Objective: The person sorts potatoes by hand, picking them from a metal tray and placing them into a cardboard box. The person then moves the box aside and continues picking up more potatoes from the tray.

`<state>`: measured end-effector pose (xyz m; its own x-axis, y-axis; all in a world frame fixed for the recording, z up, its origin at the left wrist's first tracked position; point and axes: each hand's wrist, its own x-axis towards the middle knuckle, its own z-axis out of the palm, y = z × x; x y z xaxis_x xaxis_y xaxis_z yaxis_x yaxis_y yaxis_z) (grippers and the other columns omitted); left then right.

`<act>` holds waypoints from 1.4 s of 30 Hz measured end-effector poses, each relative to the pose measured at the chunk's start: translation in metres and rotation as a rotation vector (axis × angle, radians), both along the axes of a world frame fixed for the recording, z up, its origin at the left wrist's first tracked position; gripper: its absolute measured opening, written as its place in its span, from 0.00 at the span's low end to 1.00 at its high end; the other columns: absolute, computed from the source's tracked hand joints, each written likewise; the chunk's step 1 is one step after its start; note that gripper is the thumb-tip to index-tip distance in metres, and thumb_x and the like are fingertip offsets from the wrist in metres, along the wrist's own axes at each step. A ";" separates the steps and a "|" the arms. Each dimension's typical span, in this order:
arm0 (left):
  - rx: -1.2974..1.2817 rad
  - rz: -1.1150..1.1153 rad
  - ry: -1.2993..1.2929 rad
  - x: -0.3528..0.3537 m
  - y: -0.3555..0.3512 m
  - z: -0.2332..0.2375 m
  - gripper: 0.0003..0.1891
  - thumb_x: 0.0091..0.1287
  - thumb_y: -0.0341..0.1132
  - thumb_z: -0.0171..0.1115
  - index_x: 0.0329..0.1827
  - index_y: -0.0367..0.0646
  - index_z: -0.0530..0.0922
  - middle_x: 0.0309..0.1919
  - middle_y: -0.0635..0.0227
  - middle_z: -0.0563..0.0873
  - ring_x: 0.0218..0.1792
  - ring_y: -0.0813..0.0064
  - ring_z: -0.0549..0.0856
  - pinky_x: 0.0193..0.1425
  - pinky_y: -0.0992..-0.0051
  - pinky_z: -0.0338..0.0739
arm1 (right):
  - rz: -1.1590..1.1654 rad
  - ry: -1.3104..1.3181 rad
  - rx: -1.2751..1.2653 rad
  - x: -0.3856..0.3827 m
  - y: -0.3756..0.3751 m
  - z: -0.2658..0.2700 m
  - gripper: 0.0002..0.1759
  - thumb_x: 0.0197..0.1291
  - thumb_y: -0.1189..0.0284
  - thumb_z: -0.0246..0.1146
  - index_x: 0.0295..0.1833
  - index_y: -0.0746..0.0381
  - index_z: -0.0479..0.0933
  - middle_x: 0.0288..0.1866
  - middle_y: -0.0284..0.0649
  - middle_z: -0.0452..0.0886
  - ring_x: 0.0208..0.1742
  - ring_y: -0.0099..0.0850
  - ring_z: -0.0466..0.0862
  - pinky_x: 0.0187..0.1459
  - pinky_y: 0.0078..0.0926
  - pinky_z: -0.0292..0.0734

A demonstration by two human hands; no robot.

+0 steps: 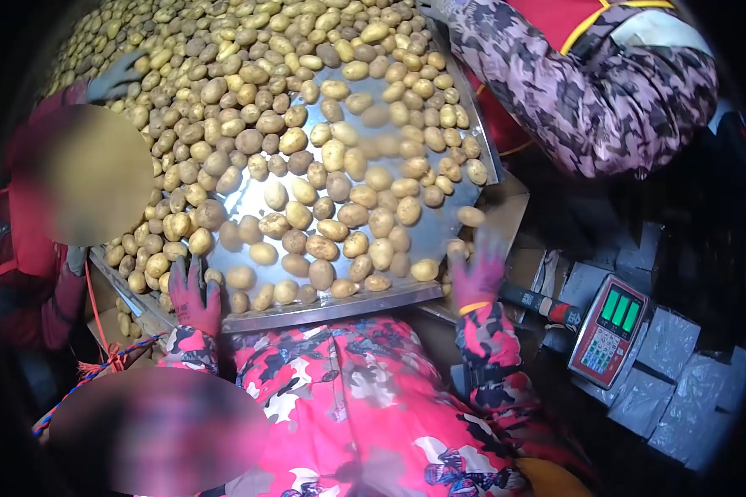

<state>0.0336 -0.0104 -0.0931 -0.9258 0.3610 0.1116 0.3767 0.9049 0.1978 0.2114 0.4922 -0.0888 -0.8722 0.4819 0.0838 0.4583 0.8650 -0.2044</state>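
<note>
Left hand [195, 294]: gloved, fingers spread, released, on potatoes [307, 166] at near edge of tray [331, 310]
Right hand [477, 277]: gloved, fingers released, by tray's right corner
Potatoes: heaped over tray
Scale [609, 331]: right, well apart

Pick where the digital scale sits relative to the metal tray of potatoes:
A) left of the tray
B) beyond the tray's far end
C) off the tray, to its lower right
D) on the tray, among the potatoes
C: the scale, its green display lit, lies off the metal tray, to the lower right, past the right hand at the tray's near right corner.
</note>
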 end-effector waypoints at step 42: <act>-0.096 -0.003 0.218 -0.185 0.072 0.045 0.32 0.68 0.50 0.61 0.74 0.47 0.73 0.70 0.47 0.75 0.71 0.43 0.72 0.75 0.46 0.63 | 0.505 -0.218 -0.019 -0.063 -0.050 0.024 0.45 0.57 0.49 0.69 0.77 0.58 0.67 0.75 0.55 0.68 0.75 0.54 0.66 0.76 0.57 0.57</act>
<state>-0.1512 0.0617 -0.0479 -0.8827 0.3823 0.2734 0.4037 0.9146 0.0245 0.1482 0.4422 -0.0650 -0.9916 -0.0013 -0.1297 0.0207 0.9854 -0.1687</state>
